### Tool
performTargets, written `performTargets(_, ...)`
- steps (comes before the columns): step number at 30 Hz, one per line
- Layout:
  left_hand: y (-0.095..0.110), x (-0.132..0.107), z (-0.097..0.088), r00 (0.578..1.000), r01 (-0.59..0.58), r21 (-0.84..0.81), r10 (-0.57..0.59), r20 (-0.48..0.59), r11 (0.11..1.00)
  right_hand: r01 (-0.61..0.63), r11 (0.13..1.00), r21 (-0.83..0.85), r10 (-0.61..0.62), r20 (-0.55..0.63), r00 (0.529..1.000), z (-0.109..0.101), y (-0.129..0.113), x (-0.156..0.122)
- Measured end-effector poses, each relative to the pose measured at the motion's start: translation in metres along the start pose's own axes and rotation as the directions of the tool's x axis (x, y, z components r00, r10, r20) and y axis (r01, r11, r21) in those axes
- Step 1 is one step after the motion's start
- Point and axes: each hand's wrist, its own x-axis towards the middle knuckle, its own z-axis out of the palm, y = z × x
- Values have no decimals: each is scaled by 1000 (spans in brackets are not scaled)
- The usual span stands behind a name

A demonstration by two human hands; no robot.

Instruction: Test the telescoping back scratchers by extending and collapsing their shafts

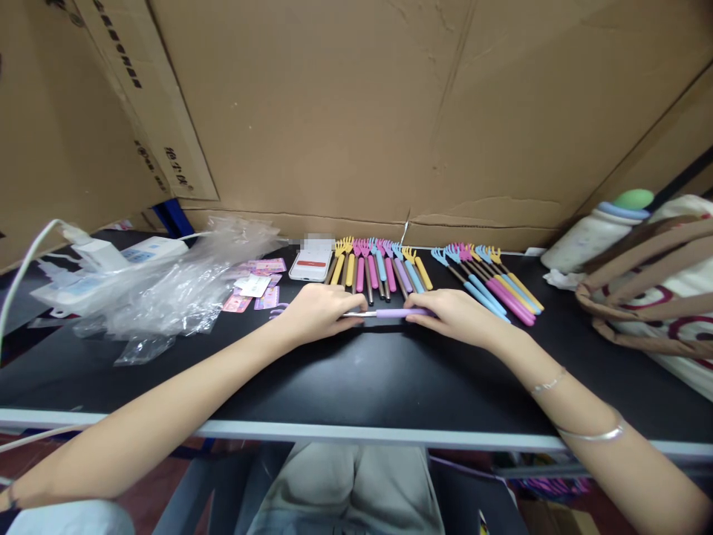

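Observation:
My left hand (318, 310) and my right hand (454, 313) hold one telescopic back scratcher (384, 313) between them, level over the black table (356, 379). The left fingers pinch its metal rod end; the right fingers grip its purple handle. Just behind the hands lies a row of several back scratchers (379, 269) with yellow, pink, blue and purple handles and hand-shaped heads. A second bunch of scratchers (493, 284) lies fanned out to the right.
Crumpled clear plastic bags (161, 286) and small printed cards (253, 286) lie at the left, with a white power strip (150, 249). A phone (310, 264) rests by the cardboard wall (356, 111). A bottle (598, 230) and a tote bag (662, 290) stand at the right.

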Motion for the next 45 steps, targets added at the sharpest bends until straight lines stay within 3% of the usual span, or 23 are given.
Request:
performTargets(15, 0, 0, -2, 1000, 22, 20, -22, 6, 1000, -5, 1000, -22, 4, -49, 999, -1, -1, -1)
performTargets(22, -1, 0, -6, 995, 47, 46, -42, -96, 998, 10, 999, -36, -13, -82, 997, 1, -1, -1)
performTargets(29, -1, -1, -4, 972, 61, 40, -50, -229, 997, -72, 981, 182, 78, -30, 996, 3, -1, 2)
performTargets(32, -1, 0, -4, 969, 92, 37, -81, -233, 995, -127, 961, 247, 134, -13, 991, 3, -3, 4)
performTargets(36, -2, 2, -7, 983, 132, 30, -127, -131, 991, -157, 963, 220, 166, -23, 986, 1, -6, 5)
performTargets(39, -7, 2, -14, 988, 140, 31, -142, 53, 990, -127, 972, 198, 139, -46, 989, -3, -2, 2)
performTargets(42, -16, 1, -23, 966, 118, 21, -119, 231, 993, -100, 974, 203, 119, -85, 989, -9, 9, -4)
performTargets(45, -24, -1, -32, 951, 131, 5, -127, 280, 991, -88, 973, 212, 119, -138, 983, -17, 19, -9)
